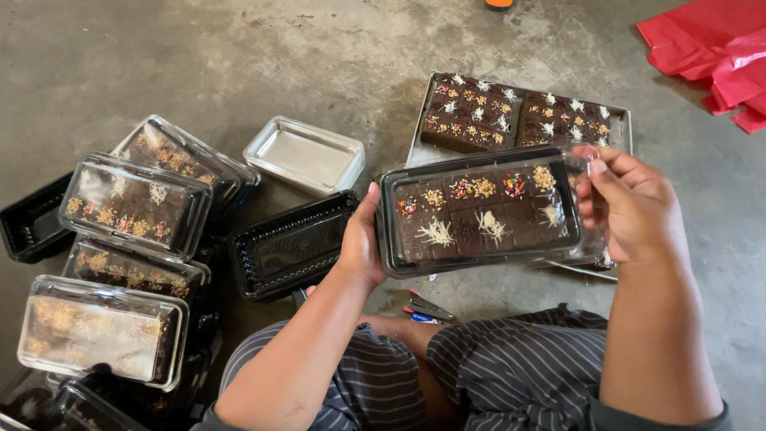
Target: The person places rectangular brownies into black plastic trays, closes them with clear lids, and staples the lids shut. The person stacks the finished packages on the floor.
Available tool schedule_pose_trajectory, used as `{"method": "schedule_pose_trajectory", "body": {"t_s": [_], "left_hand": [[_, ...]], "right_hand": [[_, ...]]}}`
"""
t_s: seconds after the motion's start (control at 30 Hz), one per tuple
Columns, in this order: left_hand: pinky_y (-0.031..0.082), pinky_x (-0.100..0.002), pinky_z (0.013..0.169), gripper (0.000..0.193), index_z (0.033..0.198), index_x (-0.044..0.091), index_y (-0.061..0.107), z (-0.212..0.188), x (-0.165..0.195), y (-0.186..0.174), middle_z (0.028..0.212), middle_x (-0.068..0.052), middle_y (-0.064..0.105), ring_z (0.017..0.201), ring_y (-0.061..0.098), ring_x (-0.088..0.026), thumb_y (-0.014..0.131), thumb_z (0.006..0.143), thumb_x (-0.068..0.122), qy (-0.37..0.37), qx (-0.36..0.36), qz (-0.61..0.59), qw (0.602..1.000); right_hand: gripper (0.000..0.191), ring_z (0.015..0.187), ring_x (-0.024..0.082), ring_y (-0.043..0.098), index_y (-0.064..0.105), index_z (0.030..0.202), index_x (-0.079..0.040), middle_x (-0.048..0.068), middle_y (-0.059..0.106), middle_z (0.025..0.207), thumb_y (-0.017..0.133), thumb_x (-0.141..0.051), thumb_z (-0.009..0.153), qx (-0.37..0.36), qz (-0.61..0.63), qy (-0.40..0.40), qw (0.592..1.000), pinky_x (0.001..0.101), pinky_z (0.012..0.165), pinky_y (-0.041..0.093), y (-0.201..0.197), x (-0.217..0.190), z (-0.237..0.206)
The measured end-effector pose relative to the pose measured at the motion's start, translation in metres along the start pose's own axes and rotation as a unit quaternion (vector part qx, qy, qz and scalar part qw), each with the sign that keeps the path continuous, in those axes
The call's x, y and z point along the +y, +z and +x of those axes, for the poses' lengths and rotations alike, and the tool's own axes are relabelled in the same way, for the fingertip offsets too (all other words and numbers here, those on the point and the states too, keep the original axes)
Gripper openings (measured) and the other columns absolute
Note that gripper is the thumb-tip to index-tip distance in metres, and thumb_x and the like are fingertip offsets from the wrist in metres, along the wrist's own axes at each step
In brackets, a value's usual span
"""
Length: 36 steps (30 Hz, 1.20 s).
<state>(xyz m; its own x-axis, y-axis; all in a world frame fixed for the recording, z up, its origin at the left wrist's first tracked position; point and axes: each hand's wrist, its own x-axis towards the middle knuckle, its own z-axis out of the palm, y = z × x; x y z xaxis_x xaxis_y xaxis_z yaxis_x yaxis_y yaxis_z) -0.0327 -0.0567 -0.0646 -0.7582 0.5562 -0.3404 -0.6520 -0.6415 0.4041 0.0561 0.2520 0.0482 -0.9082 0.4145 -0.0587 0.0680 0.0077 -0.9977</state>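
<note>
The left hand [361, 243] is closing its grip on the left end of a clear-lidded black box of brownies [483, 209], thumb lying up along the end edge and fingers hidden beneath the base. The right hand [630, 209] is gripping the opposite end, fingers curling over the lid's right rim and pressing on it. Between the two hands the box is hanging level above the floor, just in front of the person's knees, its long side running left to right. Inside, dark brownie squares are showing through the lid, topped with coloured sprinkles, chopped nuts and white shavings.

Just behind the held box a metal baking tray [621, 121] is lying on the concrete floor [239, 56], carrying two slabs of decorated brownies [517, 116]. Left of the left hand an empty black tray [291, 246] is sitting open on the floor, and beyond it a clear empty lid [305, 155] is resting upside down. Farther left a stack of filled, closed boxes [132, 263] is piling up, with another empty black tray [32, 223] at the far edge. Below the held box, near the knees, a small stapler [427, 310] is lying on the floor. The person is sitting in striped trousers [511, 371]. A crumpled red plastic sheet [718, 52] is lying at the upper right corner.
</note>
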Motion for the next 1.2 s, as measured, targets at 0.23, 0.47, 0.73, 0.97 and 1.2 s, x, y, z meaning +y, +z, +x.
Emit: {"method": "schedule_pose_trajectory", "body": {"t_s": [0.23, 0.47, 0.73, 0.97, 1.2], "left_hand": [[0.054, -0.049, 0.101, 0.062, 0.127, 0.004, 0.065, -0.007, 0.001, 0.007, 0.123, -0.017, 0.07, 0.111, 0.068, -0.032, 0.05, 0.1, 0.058, 0.001, -0.01, 0.005, 1.0], [0.054, -0.05, 0.1, 0.065, 0.127, 0.006, 0.065, -0.011, -0.002, 0.007, 0.123, -0.016, 0.069, 0.111, 0.067, -0.032, 0.052, 0.097, 0.062, 0.014, 0.007, 0.011, 1.0], [0.053, -0.052, 0.101, 0.067, 0.131, 0.006, 0.063, -0.011, 0.0, 0.003, 0.125, -0.017, 0.069, 0.113, 0.067, -0.033, 0.048, 0.097, 0.062, 0.01, 0.007, 0.027, 1.0], [0.055, -0.052, 0.098, 0.071, 0.132, 0.003, 0.059, -0.009, -0.005, 0.005, 0.122, -0.02, 0.067, 0.108, 0.069, -0.033, 0.043, 0.099, 0.065, 0.061, -0.019, 0.011, 0.998], [0.054, -0.047, 0.103, 0.07, 0.143, 0.009, 0.052, -0.022, 0.007, 0.019, 0.132, -0.015, 0.065, 0.119, 0.065, -0.028, 0.04, 0.099, 0.062, 0.121, -0.026, 0.072, 0.99]], "right_hand": [[0.016, 0.067, 0.005, 0.058, 0.071, 0.117, -0.004, 0.001, 0.067, 0.083, 0.061, -0.014, 0.11, 0.067, -0.091, -0.091, 0.989, 0.0191, 0.062, 0.048, -0.009, 0.027, 0.016], [0.01, 0.069, 0.004, 0.059, 0.067, 0.107, -0.002, 0.0, 0.068, 0.087, 0.07, -0.012, 0.106, 0.105, -0.005, -0.076, 0.992, 0.0199, 0.06, 0.047, -0.013, 0.061, 0.034], [0.011, 0.07, 0.006, 0.06, 0.068, 0.106, -0.004, 0.0, 0.068, 0.088, 0.068, -0.015, 0.106, 0.083, -0.001, -0.032, 0.996, 0.0224, 0.059, 0.048, -0.013, 0.076, 0.045], [0.006, 0.076, 0.01, 0.068, 0.064, 0.106, -0.002, 0.006, 0.071, 0.09, 0.067, -0.005, 0.101, 0.068, 0.079, -0.024, 0.994, 0.024, 0.069, 0.059, -0.006, 0.084, 0.051], [0.01, 0.078, 0.009, 0.068, 0.066, 0.11, 0.001, 0.006, 0.07, 0.092, 0.068, -0.002, 0.1, 0.079, 0.065, -0.022, 0.995, 0.0233, 0.072, 0.059, -0.002, 0.083, 0.05]]}}
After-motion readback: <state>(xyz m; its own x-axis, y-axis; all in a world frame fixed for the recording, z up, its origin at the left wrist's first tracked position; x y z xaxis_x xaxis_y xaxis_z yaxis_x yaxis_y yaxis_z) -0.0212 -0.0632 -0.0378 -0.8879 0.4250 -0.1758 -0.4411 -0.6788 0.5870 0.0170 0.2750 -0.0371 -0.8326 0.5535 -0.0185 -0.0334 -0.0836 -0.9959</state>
